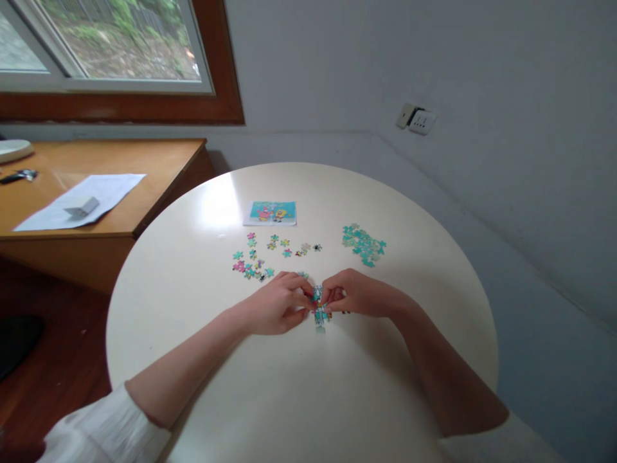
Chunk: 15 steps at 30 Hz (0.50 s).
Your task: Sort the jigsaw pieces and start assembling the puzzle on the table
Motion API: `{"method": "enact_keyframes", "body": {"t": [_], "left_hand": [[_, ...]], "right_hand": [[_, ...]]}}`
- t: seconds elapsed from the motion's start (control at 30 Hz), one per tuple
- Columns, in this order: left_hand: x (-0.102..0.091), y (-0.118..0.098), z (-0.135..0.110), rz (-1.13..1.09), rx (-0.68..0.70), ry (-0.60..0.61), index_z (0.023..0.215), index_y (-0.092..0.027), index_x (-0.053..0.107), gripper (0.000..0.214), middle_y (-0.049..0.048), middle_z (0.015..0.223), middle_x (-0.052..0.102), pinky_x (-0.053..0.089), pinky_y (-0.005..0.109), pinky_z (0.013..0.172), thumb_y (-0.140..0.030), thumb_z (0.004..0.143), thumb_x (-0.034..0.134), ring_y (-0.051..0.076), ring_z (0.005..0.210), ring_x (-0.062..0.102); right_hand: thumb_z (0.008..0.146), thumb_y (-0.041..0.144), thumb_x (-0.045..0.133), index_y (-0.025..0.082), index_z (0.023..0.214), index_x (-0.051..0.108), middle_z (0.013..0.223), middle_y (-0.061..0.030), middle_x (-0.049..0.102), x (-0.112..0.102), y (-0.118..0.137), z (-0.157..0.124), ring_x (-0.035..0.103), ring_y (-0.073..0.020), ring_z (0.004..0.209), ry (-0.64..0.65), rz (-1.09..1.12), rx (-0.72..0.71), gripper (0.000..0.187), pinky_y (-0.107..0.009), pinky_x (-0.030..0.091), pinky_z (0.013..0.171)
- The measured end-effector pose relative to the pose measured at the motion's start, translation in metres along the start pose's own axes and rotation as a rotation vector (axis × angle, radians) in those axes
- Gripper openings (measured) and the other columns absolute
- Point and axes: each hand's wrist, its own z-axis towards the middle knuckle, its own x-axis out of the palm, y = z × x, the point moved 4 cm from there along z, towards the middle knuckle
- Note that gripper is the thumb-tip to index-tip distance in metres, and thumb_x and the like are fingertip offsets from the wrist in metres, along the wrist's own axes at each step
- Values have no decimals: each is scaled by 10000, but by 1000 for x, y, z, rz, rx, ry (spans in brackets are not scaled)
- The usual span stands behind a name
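My left hand (277, 303) and my right hand (359, 294) meet at the middle of a round cream table (193, 334). Both pinch a small strip of joined puzzle pieces (319, 308) that lies on the tabletop between their fingertips. Just beyond my left hand, several loose pink, teal and yellow puzzle pieces (263, 254) are scattered. A heap of teal pieces (364, 244) lies beyond my right hand. Farther back lies a small cartoon reference picture (270, 213).
A wooden desk (159, 167) stands to the left under a window, carrying a sheet of paper (81, 200) with a small grey object on it. Grey walls meet behind the table, with a wall socket (417, 119) at the right.
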Motion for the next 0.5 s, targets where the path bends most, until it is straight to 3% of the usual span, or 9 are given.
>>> {"method": "enact_keyframes", "body": {"t": [0.5], "left_hand": [[1, 0, 1, 8, -7, -6, 877, -215, 685, 184, 67, 975, 611, 363, 337, 911, -182, 770, 539, 175, 932, 541]], "right_hand": [[651, 176, 628, 173, 753, 605, 562, 39, 538, -1, 2, 0, 488, -93, 523, -53, -135, 32, 105, -197, 342, 497]]}}
